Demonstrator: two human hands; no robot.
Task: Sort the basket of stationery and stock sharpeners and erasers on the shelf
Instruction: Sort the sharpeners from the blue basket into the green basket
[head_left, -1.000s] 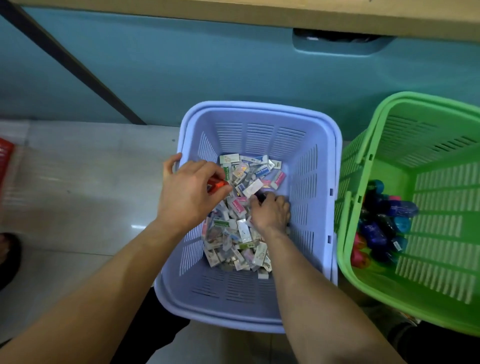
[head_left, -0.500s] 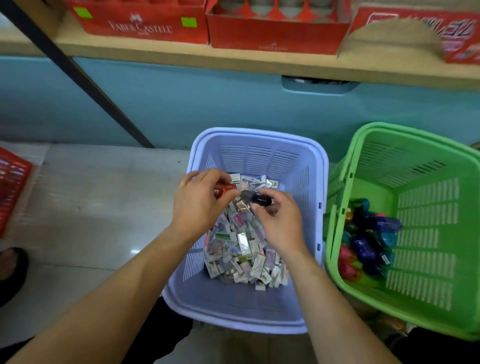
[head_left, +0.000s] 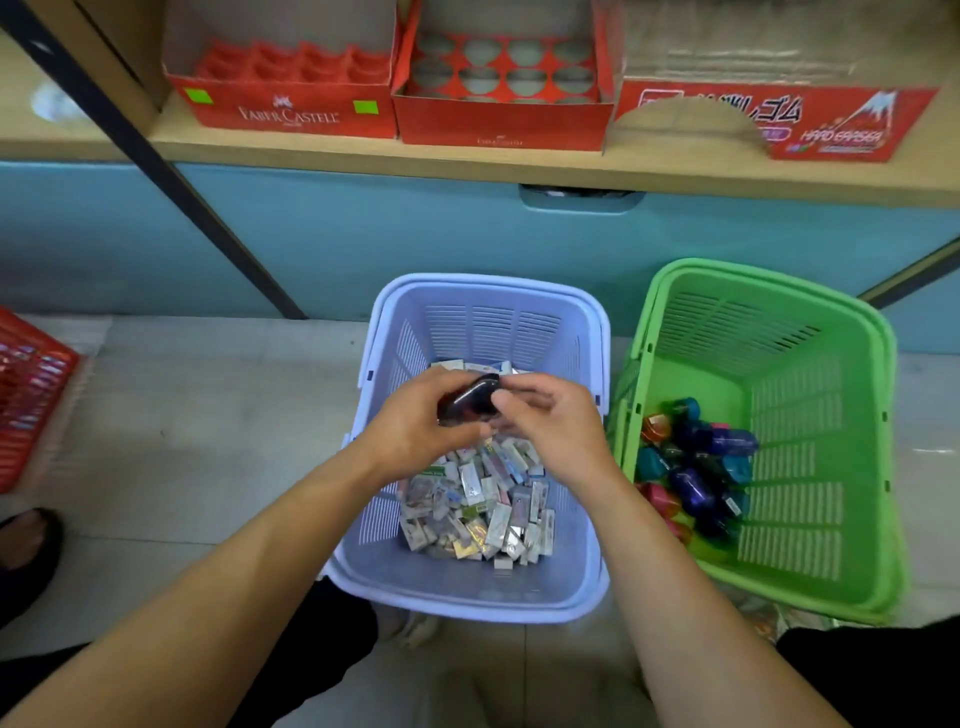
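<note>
A lilac basket (head_left: 488, 283) on the floor holds a heap of small wrapped erasers (head_left: 478, 504). Both of my hands hover over it. My left hand (head_left: 415, 423) grips a dark oval sharpener (head_left: 470, 400) with curled fingers and thumb. My right hand (head_left: 556, 423) meets it from the right, its thumb and fingertips pinching the sharpener's right end. To the right, a green basket (head_left: 769, 270) contains several coloured sharpeners (head_left: 696, 467). On the wooden shelf (head_left: 363, 156) above stand open red display boxes: a Faber-Castell one (head_left: 285, 114), one with round holes (head_left: 498, 124) and an eraser box (head_left: 831, 130).
A red basket (head_left: 31, 395) sits at the left edge on the tiled floor (head_left: 208, 415). A blue cabinet front (head_left: 363, 244) with a dark diagonal strut (head_left: 197, 208) runs under the shelf. A foot in a dark sandal (head_left: 26, 545) shows at lower left.
My hands rose from the eraser heap and came together. The dark sharpener that my right hand picked up is now in my left hand's grip. The view tilted up to the shelf.
</note>
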